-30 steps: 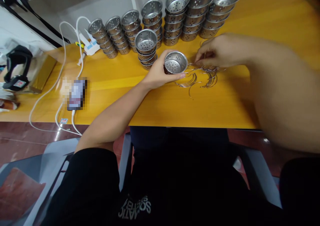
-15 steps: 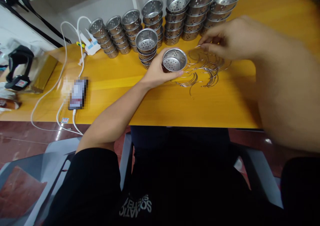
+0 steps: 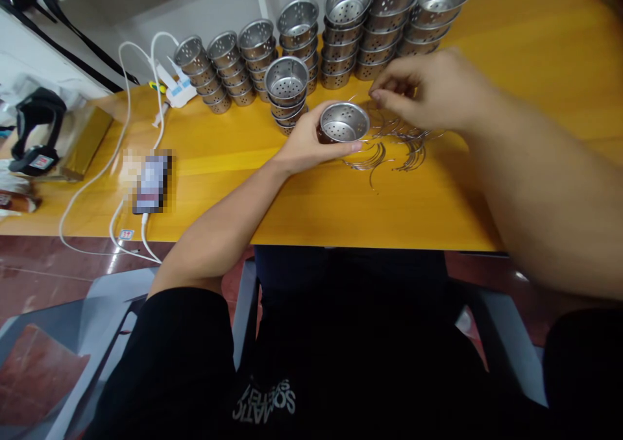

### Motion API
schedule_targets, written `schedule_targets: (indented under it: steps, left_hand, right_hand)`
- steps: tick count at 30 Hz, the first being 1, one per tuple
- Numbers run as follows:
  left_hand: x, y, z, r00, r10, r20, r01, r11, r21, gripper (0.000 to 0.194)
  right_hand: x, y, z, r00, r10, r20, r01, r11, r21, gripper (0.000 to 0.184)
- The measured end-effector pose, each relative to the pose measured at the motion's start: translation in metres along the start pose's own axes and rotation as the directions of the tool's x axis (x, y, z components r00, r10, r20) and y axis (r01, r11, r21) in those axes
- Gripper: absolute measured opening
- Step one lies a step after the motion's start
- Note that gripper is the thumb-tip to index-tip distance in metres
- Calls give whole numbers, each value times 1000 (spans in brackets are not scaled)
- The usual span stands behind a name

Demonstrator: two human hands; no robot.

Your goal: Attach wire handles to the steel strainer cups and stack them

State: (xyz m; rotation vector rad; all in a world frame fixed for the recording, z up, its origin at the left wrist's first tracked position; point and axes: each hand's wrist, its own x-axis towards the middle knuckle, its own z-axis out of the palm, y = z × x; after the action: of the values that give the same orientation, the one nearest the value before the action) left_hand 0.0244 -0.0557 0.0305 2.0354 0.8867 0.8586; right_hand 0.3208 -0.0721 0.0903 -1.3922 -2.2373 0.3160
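Observation:
My left hand (image 3: 304,143) is closed around a small perforated metal cup (image 3: 344,122), its open mouth facing up. Just right of the cup, my right hand (image 3: 413,93) is pinched on a thin curved wire (image 3: 352,97), which sticks out from the fingertips towards the cup's rim and looks apart from it. Beneath the right hand lies a loose pile of curved wires (image 3: 411,154) on the table. A short stack of similar cups (image 3: 286,83) stands right behind my left hand.
Several tall stacks of perforated cups (image 3: 337,47) line the back of the yellow table (image 3: 389,213). To the left lie a phone (image 3: 152,183) on a white cable and a white power strip (image 3: 180,93). A black headset-like item (image 3: 37,132) rests beside a box at far left.
My right hand has moved left with the wire, from over the wire pile to near the cup. The cup has tilted and shifted slightly right in my left hand.

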Motion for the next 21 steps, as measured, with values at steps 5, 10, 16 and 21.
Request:
schedule_targets:
  steps: [5, 10, 16, 21]
  left_hand:
    - [0, -8, -3, 997, 70, 44, -69, 998, -13, 103]
    - [0, -11, -6, 996, 63, 68, -66, 997, 38, 106]
    - [5, -26, -8, 999, 31, -14, -30, 997, 74, 105]
    - [9, -39, -10, 996, -5, -93, 14, 995, 99, 102]
  right_hand:
    - [1, -12, 8, 998, -62, 17, 61, 994, 89, 49]
    - [3, -22, 13, 997, -75, 34, 70, 989, 132, 41]
    - [7, -8, 17, 997, 48, -61, -42, 994, 96, 41]
    - [11, 9, 20, 978, 149, -147, -132, 984, 122, 43]
